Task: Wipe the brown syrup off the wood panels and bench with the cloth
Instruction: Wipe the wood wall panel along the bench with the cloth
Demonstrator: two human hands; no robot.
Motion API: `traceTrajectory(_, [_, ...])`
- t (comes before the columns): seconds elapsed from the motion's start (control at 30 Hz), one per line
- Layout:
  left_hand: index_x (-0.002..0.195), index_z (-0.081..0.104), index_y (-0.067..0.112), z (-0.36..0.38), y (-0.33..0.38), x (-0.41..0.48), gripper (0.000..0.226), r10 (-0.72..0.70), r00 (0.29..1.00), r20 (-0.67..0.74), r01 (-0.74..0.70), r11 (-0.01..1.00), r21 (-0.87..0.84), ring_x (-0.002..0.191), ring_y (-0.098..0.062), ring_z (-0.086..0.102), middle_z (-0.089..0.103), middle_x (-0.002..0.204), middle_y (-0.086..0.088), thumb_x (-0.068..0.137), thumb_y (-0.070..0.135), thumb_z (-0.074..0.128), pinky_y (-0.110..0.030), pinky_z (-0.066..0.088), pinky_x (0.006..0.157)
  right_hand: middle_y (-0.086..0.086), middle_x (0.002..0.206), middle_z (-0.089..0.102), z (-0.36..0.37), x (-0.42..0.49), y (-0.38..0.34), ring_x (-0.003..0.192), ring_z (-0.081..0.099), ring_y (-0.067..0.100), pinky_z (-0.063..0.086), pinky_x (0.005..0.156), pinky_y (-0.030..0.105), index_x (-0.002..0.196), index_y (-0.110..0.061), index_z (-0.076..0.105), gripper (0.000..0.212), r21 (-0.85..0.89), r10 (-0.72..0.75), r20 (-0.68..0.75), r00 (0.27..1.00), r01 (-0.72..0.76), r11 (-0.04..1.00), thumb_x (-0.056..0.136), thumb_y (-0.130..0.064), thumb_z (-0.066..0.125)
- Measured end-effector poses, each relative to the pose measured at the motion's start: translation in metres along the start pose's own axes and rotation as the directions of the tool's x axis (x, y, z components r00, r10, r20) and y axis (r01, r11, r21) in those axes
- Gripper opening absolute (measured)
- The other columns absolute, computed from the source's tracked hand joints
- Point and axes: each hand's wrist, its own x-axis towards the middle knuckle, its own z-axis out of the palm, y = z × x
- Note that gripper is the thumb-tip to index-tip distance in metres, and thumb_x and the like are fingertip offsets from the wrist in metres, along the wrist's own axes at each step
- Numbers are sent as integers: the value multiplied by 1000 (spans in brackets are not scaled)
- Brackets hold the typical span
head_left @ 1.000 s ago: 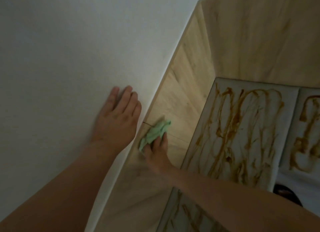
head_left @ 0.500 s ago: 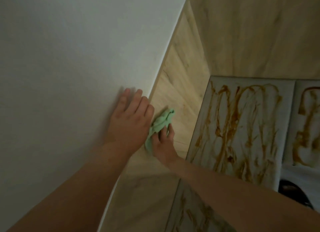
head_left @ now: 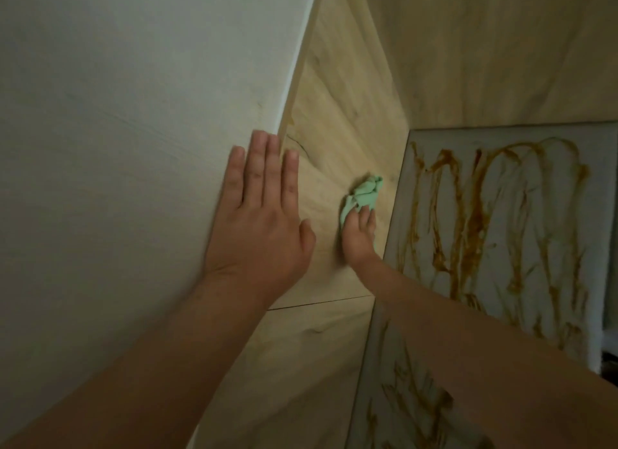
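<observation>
My right hand [head_left: 359, 236] presses a crumpled green cloth [head_left: 363, 196] against the light wood side panel [head_left: 337, 120], close to the bench edge. My left hand [head_left: 264, 214] lies flat with straight fingers on the white wall, at its corner with the panel. The pale bench cushion [head_left: 555, 201] to the right is covered in brown syrup streaks [head_left: 475, 214]. A second smeared cushion [head_left: 401, 398] lies nearer to me, partly hidden by my right forearm.
A white wall [head_left: 117, 147] fills the left. A wood back panel [head_left: 501, 53] rises behind the bench. A horizontal seam [head_left: 321, 303] crosses the side panel below my hands. A dark gap shows at the far right edge.
My right hand has slid the cloth rightward across the side panel toward the bench. My left hand has crept up the wall toward the panel's edge. The view has shifted closer.
</observation>
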Motion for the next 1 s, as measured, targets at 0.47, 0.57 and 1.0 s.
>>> traceTrajectory(0.47, [161,-7,-3,5,4,5,80,25,999,27,-26,999,36,155,-45,-16,-11,166,-32,101,43,18,-61,-6,125,7,170,24,-13,88,122,154,27,30,21,126,51,165,-21,22,67,200,413,-43,910,-397,896,107,-55,19])
traceTrajectory(0.57, [160,-7,-4,3,2,5,79,27,999,19,-27,999,28,155,-46,-15,-11,166,-33,101,42,18,-61,-5,125,4,170,23,3,48,163,154,28,29,24,126,51,165,-24,20,79,229,437,77,896,-442,867,99,-67,17])
traceTrajectory(1.0, [160,-3,-5,-3,1,2,82,10,1000,15,-11,998,58,156,-47,-9,-5,166,-33,98,45,17,-61,2,126,-1,173,-7,22,-69,56,159,-4,21,2,129,44,166,-25,3,76,192,21,53,998,-31,981,101,-58,24])
